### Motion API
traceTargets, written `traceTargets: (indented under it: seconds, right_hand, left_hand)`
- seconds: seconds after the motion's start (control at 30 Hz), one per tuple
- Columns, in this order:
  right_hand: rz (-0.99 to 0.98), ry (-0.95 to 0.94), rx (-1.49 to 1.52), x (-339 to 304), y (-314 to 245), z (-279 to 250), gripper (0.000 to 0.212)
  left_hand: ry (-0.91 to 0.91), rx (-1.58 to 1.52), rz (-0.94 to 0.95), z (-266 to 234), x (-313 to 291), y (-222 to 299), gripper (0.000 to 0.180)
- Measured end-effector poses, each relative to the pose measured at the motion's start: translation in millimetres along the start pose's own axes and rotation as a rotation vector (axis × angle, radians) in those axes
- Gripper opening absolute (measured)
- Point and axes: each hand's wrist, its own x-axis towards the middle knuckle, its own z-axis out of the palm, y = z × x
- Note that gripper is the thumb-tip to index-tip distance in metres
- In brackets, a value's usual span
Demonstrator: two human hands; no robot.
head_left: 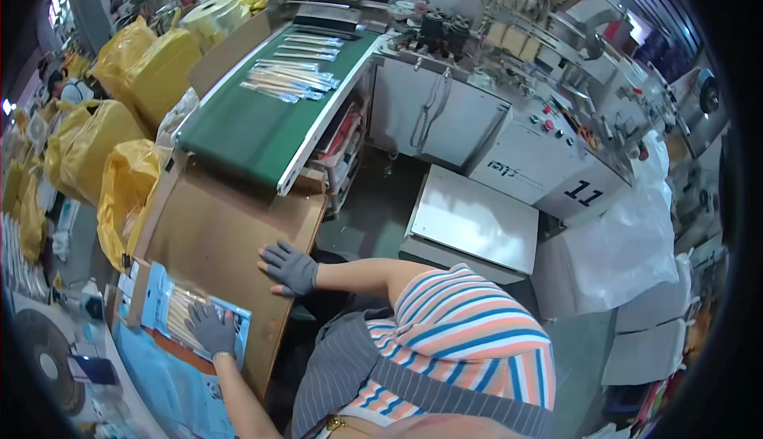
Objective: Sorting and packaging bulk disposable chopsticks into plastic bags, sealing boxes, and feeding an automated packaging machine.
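Observation:
My left hand point(213, 328), in a grey glove with bare fingertips, lies with fingers spread on a blue-edged clear bag point(240, 321). Thin pale wooden sticks point(181, 312) show through it; I cannot make out their exact kind. My right hand point(291, 269), gloved the same way, rests flat and open on the brown board point(214, 208) near its right edge, holding nothing. Beyond the board, a green conveyor belt point(246, 133) carries several slim clear-wrapped packs of similar sticks point(290, 77).
Flat blue bags point(171, 375) lie at the near left. Yellow sacks point(99, 149) crowd the left side. On the right stand a white machine cabinet point(517, 165) and a low white-topped box point(475, 216). A dark phone point(93, 371) lies at the far left.

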Motion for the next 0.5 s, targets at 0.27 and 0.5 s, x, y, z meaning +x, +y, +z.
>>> traceTargets:
  seconds: [0.27, 0.5]
  right_hand:
    - [0.021, -0.004, 0.135, 1.8, 9.8, -12.5, 0.080]
    - [0.494, -0.576, 0.818, -34.8, -12.9, -221.8, 0.080]
  left_hand:
    - [-0.425, 0.129, -0.185, -74.2, 30.6, 33.4, 0.064]
    - [0.170, -0.546, 0.586, -263.9, 151.0, 249.5, 0.039]
